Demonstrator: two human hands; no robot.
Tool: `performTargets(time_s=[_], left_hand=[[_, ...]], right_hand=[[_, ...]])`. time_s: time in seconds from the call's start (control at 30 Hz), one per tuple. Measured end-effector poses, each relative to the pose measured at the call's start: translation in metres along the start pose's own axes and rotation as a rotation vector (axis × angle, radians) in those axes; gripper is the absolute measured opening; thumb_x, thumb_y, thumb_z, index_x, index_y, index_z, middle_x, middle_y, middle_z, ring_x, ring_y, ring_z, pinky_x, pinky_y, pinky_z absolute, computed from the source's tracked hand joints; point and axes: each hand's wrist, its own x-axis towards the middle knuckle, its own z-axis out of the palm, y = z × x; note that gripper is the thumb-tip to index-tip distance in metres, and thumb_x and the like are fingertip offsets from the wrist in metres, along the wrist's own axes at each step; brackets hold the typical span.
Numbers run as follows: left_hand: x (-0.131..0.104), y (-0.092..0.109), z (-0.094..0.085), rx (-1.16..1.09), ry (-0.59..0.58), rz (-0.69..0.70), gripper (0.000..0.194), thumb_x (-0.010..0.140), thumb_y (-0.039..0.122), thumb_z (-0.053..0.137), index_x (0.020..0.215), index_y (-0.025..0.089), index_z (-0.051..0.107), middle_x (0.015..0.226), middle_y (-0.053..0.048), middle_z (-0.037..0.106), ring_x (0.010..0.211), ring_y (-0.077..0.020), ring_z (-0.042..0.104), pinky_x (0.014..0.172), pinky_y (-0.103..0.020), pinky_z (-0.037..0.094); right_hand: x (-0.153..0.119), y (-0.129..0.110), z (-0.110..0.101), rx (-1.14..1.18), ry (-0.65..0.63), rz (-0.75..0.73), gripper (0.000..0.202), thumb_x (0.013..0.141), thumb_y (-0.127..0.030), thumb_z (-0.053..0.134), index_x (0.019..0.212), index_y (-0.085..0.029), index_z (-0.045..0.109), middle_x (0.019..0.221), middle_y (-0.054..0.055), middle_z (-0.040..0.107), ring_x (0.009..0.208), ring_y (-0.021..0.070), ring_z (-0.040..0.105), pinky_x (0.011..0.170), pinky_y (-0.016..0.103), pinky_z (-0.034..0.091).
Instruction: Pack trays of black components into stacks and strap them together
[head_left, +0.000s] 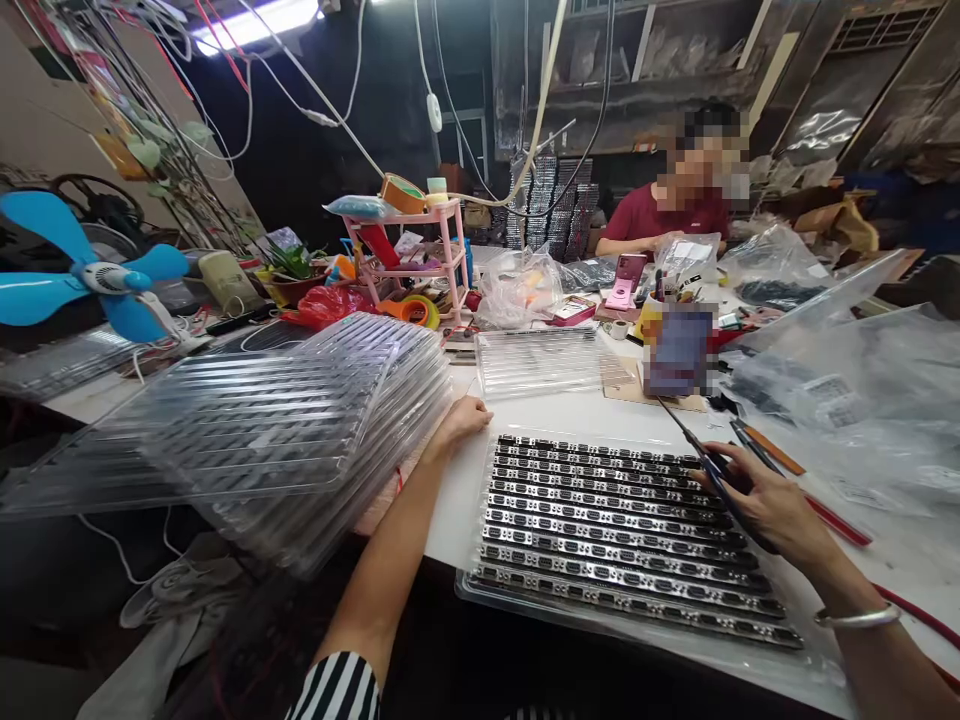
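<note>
In front of me lies a clear plastic tray (471, 585) filled with rows of metal-shelled connectors (600, 520). My left hand (463, 418) is closed, fingers curled, on the white table just beyond the tray's far left corner. What it holds, if anything, is hidden. Over the tray's right side, my right hand (757, 490) grips a long dark tool with a thin pointed tip (679, 420), which points away from me. Its exact kind is unclear. A tall stack of clear plastic trays (315, 420) stands left of my left arm.
Another clear tray (540, 362) lies beyond the filled one. A phone (679, 350) is propped on cardboard behind it. Orange- and red-handled tools (780, 450) and plastic bags (862, 400) lie right. A blue fan (97, 275) stands left. A person in red (660, 215) sits opposite; cables hang overhead.
</note>
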Motion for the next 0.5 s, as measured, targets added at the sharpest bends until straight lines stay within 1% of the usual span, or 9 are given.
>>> performTargets(time_s=[0.07, 0.2, 0.3, 0.4, 0.5], left_hand=[[0.001, -0.006, -0.004, -0.033, 0.034, -0.005, 0.027, 0.083, 0.029, 0.062, 0.063, 0.013, 0.053, 0.055, 0.006, 0.047, 0.048, -0.0066, 0.043, 0.051, -0.021, 0.039], [0.002, -0.015, -0.011, -0.147, 0.132, 0.004, 0.026, 0.082, 0.029, 0.063, 0.064, 0.013, 0.054, 0.054, 0.006, 0.047, 0.047, -0.0065, 0.043, 0.050, -0.021, 0.038], [0.002, -0.015, -0.013, -0.278, 0.198, 0.049, 0.025, 0.080, 0.036, 0.060, 0.069, 0.013, 0.057, 0.054, 0.004, 0.050, 0.047, -0.0076, 0.047, 0.049, -0.021, 0.038], [0.001, -0.009, -0.015, -0.363, 0.284, 0.097, 0.031, 0.078, 0.044, 0.056, 0.071, 0.014, 0.059, 0.052, 0.004, 0.048, 0.047, -0.0080, 0.045, 0.047, -0.020, 0.034], [-0.005, 0.006, -0.019, -0.392, 0.365, 0.134, 0.035, 0.078, 0.047, 0.051, 0.069, 0.015, 0.060, 0.050, 0.005, 0.040, 0.046, -0.0076, 0.037, 0.045, -0.020, 0.028]], right_hand=[[0.000, -0.001, 0.001, 0.000, -0.009, 0.023, 0.065, 0.073, -0.072, 0.046, 0.115, -0.024, 0.057, 0.069, 0.002, 0.055, 0.061, 0.0200, 0.052, 0.054, 0.032, 0.042], [0.001, -0.007, 0.001, 0.006, 0.005, 0.018, 0.067, 0.071, -0.074, 0.046, 0.113, -0.023, 0.059, 0.066, 0.003, 0.053, 0.059, 0.0203, 0.052, 0.053, 0.032, 0.041], [-0.002, -0.010, -0.002, 0.010, 0.035, 0.027, 0.070, 0.071, -0.076, 0.044, 0.113, -0.022, 0.058, 0.067, 0.003, 0.053, 0.058, 0.0201, 0.052, 0.053, 0.033, 0.042], [-0.011, 0.002, -0.011, -0.045, 0.097, 0.059, 0.069, 0.071, -0.076, 0.045, 0.115, -0.025, 0.058, 0.066, 0.002, 0.054, 0.055, 0.0197, 0.052, 0.052, 0.033, 0.042], [-0.031, 0.028, -0.024, -0.115, 0.141, 0.122, 0.065, 0.069, -0.074, 0.050, 0.114, -0.028, 0.060, 0.070, 0.004, 0.060, 0.058, 0.0224, 0.056, 0.053, 0.035, 0.045]])
